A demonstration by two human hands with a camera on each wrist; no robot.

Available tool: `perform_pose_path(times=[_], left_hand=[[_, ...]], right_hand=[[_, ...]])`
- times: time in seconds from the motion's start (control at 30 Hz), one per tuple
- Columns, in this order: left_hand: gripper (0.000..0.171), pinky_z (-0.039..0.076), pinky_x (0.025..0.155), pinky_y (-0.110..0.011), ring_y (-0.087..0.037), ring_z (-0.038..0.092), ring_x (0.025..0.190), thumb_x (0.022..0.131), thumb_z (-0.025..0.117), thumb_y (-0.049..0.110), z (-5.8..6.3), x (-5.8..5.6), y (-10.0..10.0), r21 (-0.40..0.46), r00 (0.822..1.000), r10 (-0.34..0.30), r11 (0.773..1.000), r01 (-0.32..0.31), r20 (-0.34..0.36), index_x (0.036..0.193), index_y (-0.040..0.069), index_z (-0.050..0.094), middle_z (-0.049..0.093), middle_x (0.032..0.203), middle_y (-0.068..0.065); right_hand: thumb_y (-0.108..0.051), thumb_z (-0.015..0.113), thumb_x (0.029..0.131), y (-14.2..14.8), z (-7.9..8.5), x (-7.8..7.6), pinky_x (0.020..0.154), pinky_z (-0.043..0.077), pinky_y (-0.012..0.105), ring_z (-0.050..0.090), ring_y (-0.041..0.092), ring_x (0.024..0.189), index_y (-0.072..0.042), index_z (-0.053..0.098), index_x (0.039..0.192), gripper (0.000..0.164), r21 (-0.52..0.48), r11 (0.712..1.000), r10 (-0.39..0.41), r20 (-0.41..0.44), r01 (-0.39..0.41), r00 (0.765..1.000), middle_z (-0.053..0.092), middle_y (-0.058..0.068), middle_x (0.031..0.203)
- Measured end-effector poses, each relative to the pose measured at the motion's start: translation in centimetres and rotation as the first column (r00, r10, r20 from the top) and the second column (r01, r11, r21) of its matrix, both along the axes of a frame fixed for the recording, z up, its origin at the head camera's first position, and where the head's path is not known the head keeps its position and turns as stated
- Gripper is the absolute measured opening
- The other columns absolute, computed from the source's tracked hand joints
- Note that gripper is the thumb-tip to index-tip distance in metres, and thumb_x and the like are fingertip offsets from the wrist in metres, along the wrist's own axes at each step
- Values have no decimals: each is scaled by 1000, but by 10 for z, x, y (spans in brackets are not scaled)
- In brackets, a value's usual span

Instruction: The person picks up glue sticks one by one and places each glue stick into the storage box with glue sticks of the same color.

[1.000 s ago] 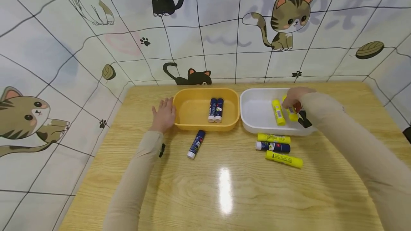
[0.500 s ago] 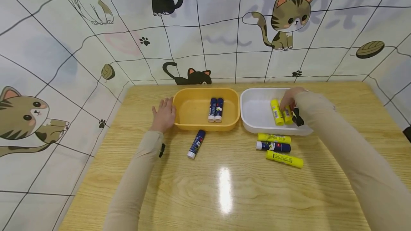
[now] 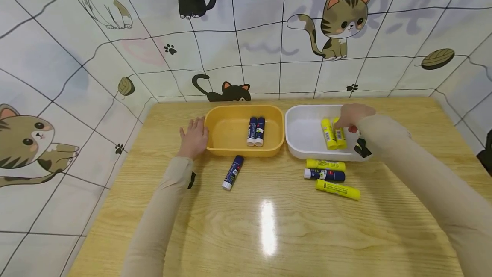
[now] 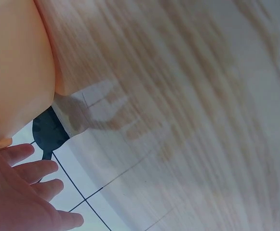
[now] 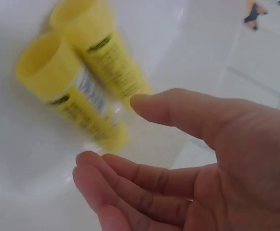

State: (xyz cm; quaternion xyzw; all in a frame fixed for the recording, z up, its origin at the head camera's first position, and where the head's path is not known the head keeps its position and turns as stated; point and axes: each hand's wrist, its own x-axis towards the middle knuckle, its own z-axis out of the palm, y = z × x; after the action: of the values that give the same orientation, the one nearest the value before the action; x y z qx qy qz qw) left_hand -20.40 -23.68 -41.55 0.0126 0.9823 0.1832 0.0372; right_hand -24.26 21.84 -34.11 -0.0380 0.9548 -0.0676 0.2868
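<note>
In the head view, my left hand (image 3: 194,138) rests with extended fingers at the left side of the orange basket (image 3: 226,134). Two navy glue sticks (image 3: 251,131) lie side by side in that basket. My right hand (image 3: 355,115) is over the right part of the white basket (image 3: 303,129). Just beyond its fingers, two yellow glue sticks (image 3: 328,134) lie next to each other on the basket floor. The right wrist view shows the thumb (image 5: 154,108) parted from the fingers, with nothing gripped between them and the yellow glue sticks (image 5: 77,96) beyond.
On the wooden table (image 3: 230,225), a navy glue stick (image 3: 232,173) lies before the orange basket. Before the white basket lie a yellow glue stick (image 3: 326,165), a navy one (image 3: 329,175) and another yellow one (image 3: 338,189). Cat-patterned panels (image 3: 261,46) surround the table.
My right hand moved the right-hand yellow glue stick leftward against the other one, then let it go and drew slightly away. The left hand has stayed at the orange basket.
</note>
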Motion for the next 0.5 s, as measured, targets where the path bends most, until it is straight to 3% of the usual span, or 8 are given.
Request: perform_pose_path(times=[0.13,0.37,0.5], left_hand=[[53,-1,107,-67,-39,10,144,105,22,27,0,3,1,5,1000,6,1000,-6,-3,153,4,22,21,156,-21],[53,-5,107,-66,-39,8,144,106,21,27,1,1,0,27,1000,-2,1000,2,1,153,4,20,18,157,-22],[53,-6,107,-66,-38,6,145,106,20,28,1,0,-1,24,1000,-1,1000,1,10,154,4,19,17,157,-21]], right_hand=[[-32,61,89,-7,8,20,66,37,41,48,20,60,-3,54,74,33,5,997,79,-99,-79,992,54,5,62],[-29,67,87,-28,23,62,51,31,30,43,19,56,-5,52,73,32,-32,983,171,-223,-183,960,45,4,61],[-28,70,86,-38,28,82,48,36,32,47,20,56,-4,57,79,28,-58,975,193,-272,-216,943,51,3,65]])
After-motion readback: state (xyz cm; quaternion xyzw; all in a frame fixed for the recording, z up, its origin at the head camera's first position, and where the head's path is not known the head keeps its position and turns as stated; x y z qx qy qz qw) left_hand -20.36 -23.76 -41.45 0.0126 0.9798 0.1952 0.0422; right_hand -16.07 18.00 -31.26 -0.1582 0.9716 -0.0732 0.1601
